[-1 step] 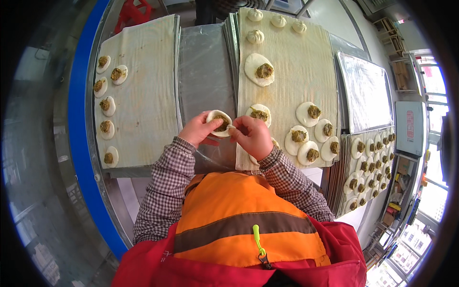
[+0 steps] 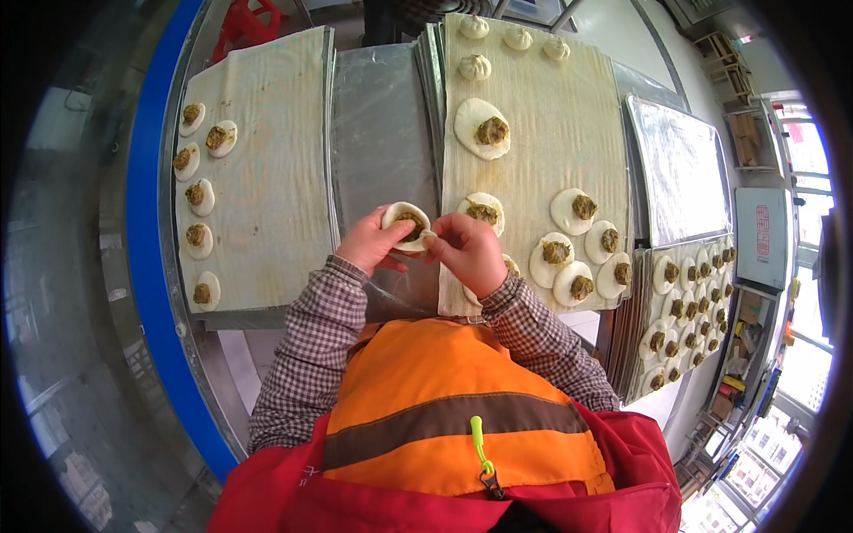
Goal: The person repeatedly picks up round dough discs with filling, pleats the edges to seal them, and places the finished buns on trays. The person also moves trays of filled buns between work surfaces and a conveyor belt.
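A round dough wrapper with brown-green filling is cupped between my hands, its rim turned up around the filling. My left hand holds it from the left, with the thumb on the filling. At the right edge of the wrapper, the thumb and index finger of my right hand pinch the dough. Below and beside my right hand lies a filled wrapper, partly covered by the fingers. Another filled wrapper is mostly hidden behind that hand.
Several filled wrappers lie on the right cloth-covered tray, with pleated buns at its far end. The left cloth-covered tray bears more along its left side. A metal surface separates them. Another loaded tray stands far right.
Almost nothing differs. My left hand and forearm have shifted very slightly; both hands keep hold of the same filled wrapper.
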`<state>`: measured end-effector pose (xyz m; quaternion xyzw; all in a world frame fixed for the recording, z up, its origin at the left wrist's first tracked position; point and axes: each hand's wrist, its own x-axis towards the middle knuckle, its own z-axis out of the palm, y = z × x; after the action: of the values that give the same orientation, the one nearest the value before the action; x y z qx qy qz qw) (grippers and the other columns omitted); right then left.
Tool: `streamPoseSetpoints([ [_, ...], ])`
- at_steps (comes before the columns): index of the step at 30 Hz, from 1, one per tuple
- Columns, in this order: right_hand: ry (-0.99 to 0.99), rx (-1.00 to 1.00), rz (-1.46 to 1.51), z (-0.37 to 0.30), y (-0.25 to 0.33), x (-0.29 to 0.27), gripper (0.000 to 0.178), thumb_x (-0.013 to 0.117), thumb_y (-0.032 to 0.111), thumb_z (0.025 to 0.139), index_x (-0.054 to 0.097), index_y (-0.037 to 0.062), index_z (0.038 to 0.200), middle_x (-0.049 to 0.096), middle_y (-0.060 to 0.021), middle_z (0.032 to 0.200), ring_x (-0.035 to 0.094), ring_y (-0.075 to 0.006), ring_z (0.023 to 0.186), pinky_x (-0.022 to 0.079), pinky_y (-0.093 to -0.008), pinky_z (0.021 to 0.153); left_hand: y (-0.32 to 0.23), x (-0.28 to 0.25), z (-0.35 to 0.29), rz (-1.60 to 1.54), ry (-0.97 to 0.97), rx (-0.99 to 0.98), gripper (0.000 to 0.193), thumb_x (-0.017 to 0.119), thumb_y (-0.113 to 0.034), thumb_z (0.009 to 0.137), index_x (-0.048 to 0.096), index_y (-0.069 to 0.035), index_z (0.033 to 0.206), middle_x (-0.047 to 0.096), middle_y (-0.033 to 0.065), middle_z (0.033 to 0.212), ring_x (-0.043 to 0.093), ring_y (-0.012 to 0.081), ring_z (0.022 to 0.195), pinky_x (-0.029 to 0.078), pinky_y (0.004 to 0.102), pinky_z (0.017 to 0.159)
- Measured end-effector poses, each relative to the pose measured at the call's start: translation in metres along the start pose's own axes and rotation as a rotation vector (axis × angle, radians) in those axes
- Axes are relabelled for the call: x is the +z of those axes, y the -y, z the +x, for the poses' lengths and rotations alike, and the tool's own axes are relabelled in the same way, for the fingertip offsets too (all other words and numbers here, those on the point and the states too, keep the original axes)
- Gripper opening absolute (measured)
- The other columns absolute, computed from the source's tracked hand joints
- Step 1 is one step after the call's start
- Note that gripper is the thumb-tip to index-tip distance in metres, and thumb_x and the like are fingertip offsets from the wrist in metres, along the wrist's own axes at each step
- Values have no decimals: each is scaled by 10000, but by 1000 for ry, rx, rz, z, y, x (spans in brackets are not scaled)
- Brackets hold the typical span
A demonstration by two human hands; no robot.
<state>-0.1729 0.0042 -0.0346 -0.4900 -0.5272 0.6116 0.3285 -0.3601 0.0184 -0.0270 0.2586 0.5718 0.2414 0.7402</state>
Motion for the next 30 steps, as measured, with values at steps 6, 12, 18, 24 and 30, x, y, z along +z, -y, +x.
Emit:
streamPoseSetpoints([
  [6, -63, -189, -373, 9, -6, -1, 187, 657, 46, 834, 573, -36, 980, 641, -81, 776, 634, -133, 664, 493, -274, 572, 7, 10, 1, 368, -119, 196, 381, 575, -176, 902, 505, -60, 1258, 645, 56, 915, 614, 109, 648, 481, 235, 463],
  [12, -96, -50, -29, 9, -9, -1, 169, 650, 40, 814, 601, -35, 957, 633, -89, 755, 603, -154, 639, 490, -277, 586, 7, 6, 5, 430, -9, 158, 358, 540, -141, 908, 510, -87, 1261, 641, 48, 911, 627, 113, 670, 495, 241, 471],
  [18, -27, -247, -402, 6, -7, -2, 163, 637, 27, 826, 586, -45, 963, 623, -60, 749, 605, -112, 635, 492, -268, 579, 12, 7, 4, 154, 70, 199, 331, 502, -138, 922, 511, -85, 1249, 630, 56, 982, 650, 142, 789, 534, 253, 518],
  [24, -47, -69, 4, 6, -5, 2, 115, 639, 50, 810, 604, -15, 897, 627, -142, 743, 620, -246, 599, 494, -330, 568, 20, 3, 8, 320, 75, 166, 309, 480, -149, 925, 530, -36, 1209, 636, 104, 979, 662, 172, 780, 557, 272, 517],
  [30, 12, -65, -172, 5, -5, 0, 132, 663, 68, 793, 615, -16, 884, 630, -168, 743, 636, -290, 638, 500, -347, 574, 20, 1, 15, 396, 152, 191, 324, 477, -146, 919, 523, -30, 1218, 623, 110, 1023, 641, 184, 893, 559, 291, 655],
])
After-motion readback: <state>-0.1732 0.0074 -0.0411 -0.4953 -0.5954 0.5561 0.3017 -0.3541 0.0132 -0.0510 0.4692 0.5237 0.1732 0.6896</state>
